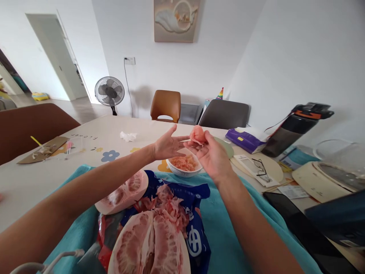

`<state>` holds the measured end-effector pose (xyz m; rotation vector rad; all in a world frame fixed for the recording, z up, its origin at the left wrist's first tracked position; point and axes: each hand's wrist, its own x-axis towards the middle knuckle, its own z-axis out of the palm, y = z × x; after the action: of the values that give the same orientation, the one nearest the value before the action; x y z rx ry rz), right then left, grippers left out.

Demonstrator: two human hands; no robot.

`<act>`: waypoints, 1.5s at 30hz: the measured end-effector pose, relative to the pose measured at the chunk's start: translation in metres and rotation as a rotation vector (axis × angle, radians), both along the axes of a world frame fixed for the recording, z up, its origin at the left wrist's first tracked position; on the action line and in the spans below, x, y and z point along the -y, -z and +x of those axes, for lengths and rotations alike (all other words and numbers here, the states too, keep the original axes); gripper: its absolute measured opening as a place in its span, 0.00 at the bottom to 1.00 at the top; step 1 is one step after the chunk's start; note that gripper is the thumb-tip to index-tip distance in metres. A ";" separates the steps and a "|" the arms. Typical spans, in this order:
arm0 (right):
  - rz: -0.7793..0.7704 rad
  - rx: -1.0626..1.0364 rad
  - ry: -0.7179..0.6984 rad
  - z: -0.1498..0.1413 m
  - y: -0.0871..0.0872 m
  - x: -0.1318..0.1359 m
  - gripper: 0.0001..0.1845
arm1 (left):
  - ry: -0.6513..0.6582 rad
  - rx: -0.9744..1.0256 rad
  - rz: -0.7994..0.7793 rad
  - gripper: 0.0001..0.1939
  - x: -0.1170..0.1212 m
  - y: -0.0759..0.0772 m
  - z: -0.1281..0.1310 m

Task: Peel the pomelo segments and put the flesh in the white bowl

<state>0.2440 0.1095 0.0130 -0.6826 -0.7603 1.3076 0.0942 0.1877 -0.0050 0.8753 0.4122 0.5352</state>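
Observation:
Between the thumb and fingers of my right hand [215, 156] is a piece of peeled pink pomelo flesh [197, 134], raised above the table. My left hand [169, 144] is beside it, fingers stretched toward the piece and thumb up; its fingertips come close to my right fingers. Below both hands stands a white bowl [185, 173] with loose pink pomelo pulp [184, 163] in it. Nearer to me, a large pomelo half [168, 243] lies cut side up on a blue plastic bag [199, 243]. Torn pink membranes [171, 207] are heaped behind it, and another pomelo piece [125, 192] lies to the left.
A turquoise towel [219, 228] covers the table's near part. On the right are a purple tissue pack [245, 140], a dark bottle [291, 129], glasses [261, 170] and a black phone [293, 224]. A crumpled tissue [128, 136] and cardboard [42, 150] lie to the left.

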 end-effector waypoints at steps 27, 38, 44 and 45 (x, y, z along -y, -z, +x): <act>0.091 0.141 0.153 0.007 0.019 -0.013 0.14 | 0.091 0.032 0.058 0.39 0.002 -0.009 0.001; 0.104 0.059 0.269 0.012 0.011 -0.012 0.13 | 0.073 0.020 -0.007 0.39 0.002 -0.009 -0.003; 0.022 -0.018 0.179 0.012 0.008 -0.009 0.14 | 0.034 0.025 0.030 0.23 0.006 -0.006 -0.001; 0.009 -0.025 0.179 0.012 0.007 -0.009 0.14 | 0.002 0.017 0.062 0.22 0.007 -0.005 0.000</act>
<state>0.2556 0.1186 0.0060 -0.7096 -0.6683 1.1470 0.0944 0.1804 0.0000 0.9299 0.3810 0.5551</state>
